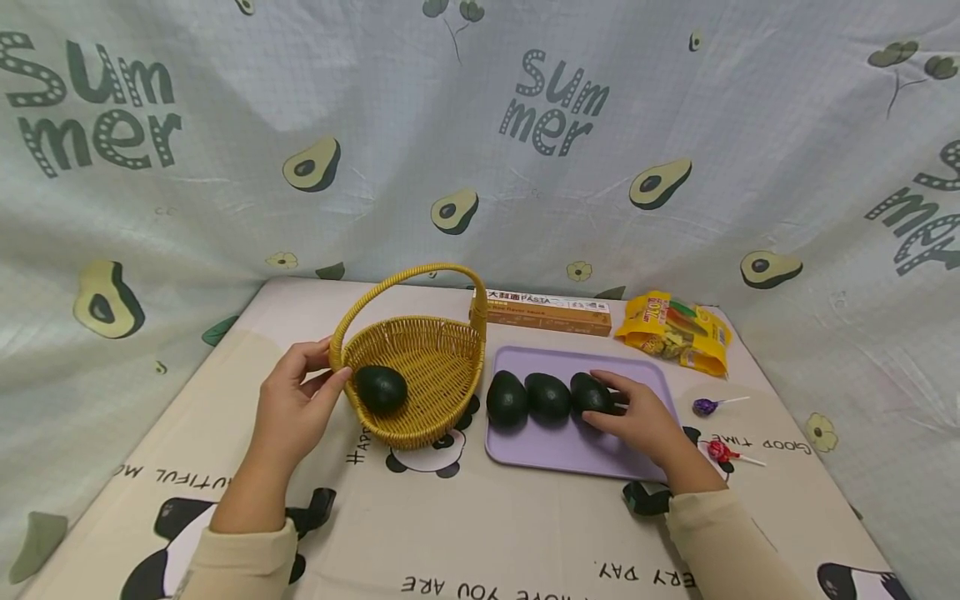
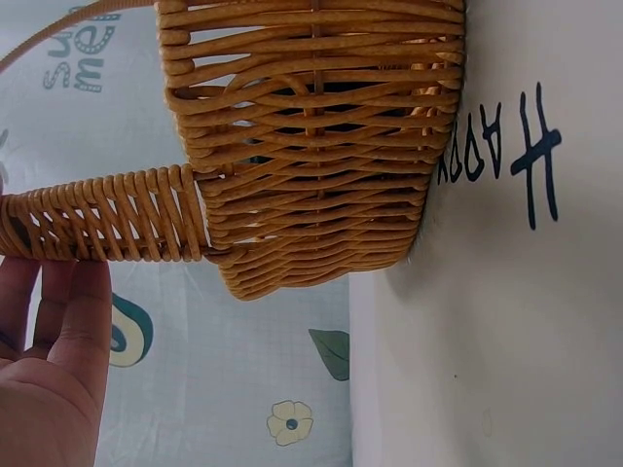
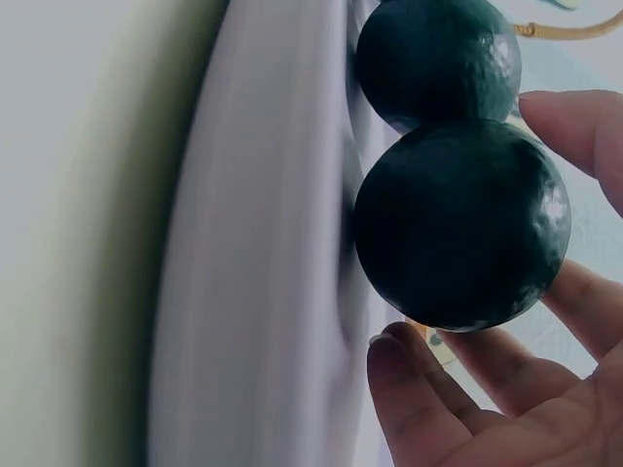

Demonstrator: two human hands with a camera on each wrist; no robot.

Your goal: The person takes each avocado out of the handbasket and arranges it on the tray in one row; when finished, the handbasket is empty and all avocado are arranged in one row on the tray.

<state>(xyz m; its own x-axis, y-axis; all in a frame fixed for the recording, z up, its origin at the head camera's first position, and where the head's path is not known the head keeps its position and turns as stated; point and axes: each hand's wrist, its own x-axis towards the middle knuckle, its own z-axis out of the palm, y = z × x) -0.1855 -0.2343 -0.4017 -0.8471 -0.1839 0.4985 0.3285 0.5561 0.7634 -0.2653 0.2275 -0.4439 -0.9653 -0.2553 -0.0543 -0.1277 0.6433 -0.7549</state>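
Note:
At the left, my left hand grips the base of the handle of a yellow wicker basket, its fingers behind the handle in the left wrist view. One dark green avocado lies inside the basket, near that hand. To the right, three avocados sit in a row on a lilac tray: a left one, a middle one and a right one. My right hand holds the right avocado between thumb and fingers. Seen from the right wrist, this avocado overlaps its neighbour.
Behind the tray lie a long pasta box and a yellow snack bag. A purple lollipop and a red lollipop lie right of the tray. A printed curtain hangs along the table's back edge.

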